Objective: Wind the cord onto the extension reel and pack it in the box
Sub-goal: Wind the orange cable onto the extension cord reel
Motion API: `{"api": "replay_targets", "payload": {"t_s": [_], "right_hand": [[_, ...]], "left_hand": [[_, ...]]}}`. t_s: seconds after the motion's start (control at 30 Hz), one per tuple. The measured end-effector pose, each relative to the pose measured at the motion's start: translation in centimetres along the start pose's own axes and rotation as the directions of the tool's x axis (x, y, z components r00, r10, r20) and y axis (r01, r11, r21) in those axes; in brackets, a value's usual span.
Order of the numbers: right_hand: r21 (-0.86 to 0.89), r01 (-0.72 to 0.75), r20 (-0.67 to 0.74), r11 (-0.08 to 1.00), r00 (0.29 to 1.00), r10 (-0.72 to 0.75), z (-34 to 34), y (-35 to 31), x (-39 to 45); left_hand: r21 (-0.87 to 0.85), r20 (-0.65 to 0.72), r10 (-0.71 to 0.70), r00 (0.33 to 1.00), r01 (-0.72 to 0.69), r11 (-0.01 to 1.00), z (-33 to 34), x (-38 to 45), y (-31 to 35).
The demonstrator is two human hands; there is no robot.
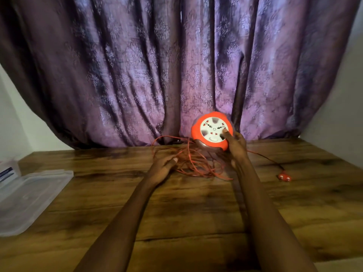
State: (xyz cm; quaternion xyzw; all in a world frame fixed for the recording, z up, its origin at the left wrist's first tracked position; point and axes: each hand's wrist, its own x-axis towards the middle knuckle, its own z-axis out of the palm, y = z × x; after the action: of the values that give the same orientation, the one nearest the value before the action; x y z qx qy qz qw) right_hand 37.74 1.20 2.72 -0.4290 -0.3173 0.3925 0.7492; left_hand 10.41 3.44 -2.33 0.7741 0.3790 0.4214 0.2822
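Note:
A round orange extension reel (211, 130) with a white socket face is tilted up above the far part of the wooden table (176, 213). My right hand (234, 144) grips its lower right edge, thumb on the white face. A loose tangle of thin orange cord (193, 161) lies on the table below the reel. My left hand (163, 167) rests on the left side of the tangle, fingers bent among the strands; whether it pinches a strand is unclear. One strand runs right to the red plug (284, 177) lying on the table.
A clear plastic box lid (29, 197) lies at the table's left edge, with part of a clear box (8, 169) behind it. A purple patterned curtain (176, 65) hangs just behind the table's far edge. Pale walls flank both sides.

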Motion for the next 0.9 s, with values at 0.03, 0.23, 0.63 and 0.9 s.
{"api": "replay_targets", "payload": {"t_s": [0.03, 0.23, 0.63, 0.9], "right_hand": [[-0.017, 0.016, -0.013, 1.0, 1.0, -0.017, -0.8, -0.1, 0.3], [-0.045, 0.06, -0.213, 0.997, 0.975, -0.068, -4.9, 0.1, 1.4], [-0.075, 0.053, -0.17, 0.996, 0.983, -0.065, -2.9, 2.1, 1.2], [0.014, -0.006, -0.032, 1.0, 0.999, 0.007, 2.5, 5.1, -1.5]], "left_hand": [[0.09, -0.029, 0.04, 0.999, -0.037, 0.995, 0.4, 0.4, 0.2], [0.545, 0.224, -0.146, 0.964, 0.0, 0.839, 4.5, 3.9, 0.4], [0.661, 0.222, -0.213, 0.951, 0.014, 0.751, 5.8, 5.0, -1.9], [0.771, -0.078, -0.329, 0.941, 0.266, 0.579, -2.6, 0.2, -5.0]]}}
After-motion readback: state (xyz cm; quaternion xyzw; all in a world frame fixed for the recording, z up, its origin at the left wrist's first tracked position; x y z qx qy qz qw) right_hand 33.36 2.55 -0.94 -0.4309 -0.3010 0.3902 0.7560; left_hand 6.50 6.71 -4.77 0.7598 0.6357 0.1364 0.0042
